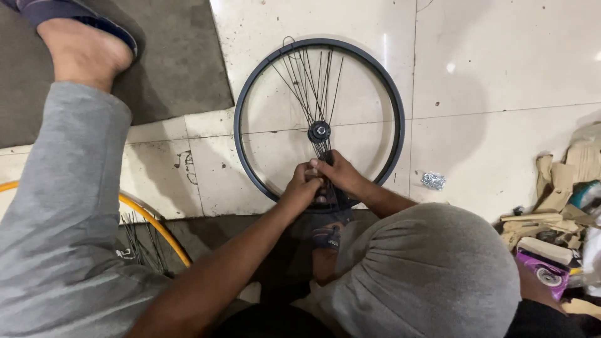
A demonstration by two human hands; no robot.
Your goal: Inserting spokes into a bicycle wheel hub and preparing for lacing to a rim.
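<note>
Looking down from the head camera. A black metal bicycle rim lies flat on the pale tiled floor, its small black hub at centre. Thin black steel spokes fan from the hub to the far side of the rim only; the near half is mostly bare.

My left hand is curled, fingers pinched together on the near bundle of spokes just below the hub. My right hand sits against it, fingers bent down onto the same bundle; both hands touch each other. What exactly each fingertip grips I cannot tell, the knuckles hide it.

Judgement on doing this well: take one spoke at a time, keep the others pressed flat so they do not cross, and steady the rim so it does not slide on the tile.

Around: yellow rim with loose spokes to my left, a small pile of silvery nipples on the floor to the right, crumpled cardboard scraps beyond, grey mat top left.
</note>
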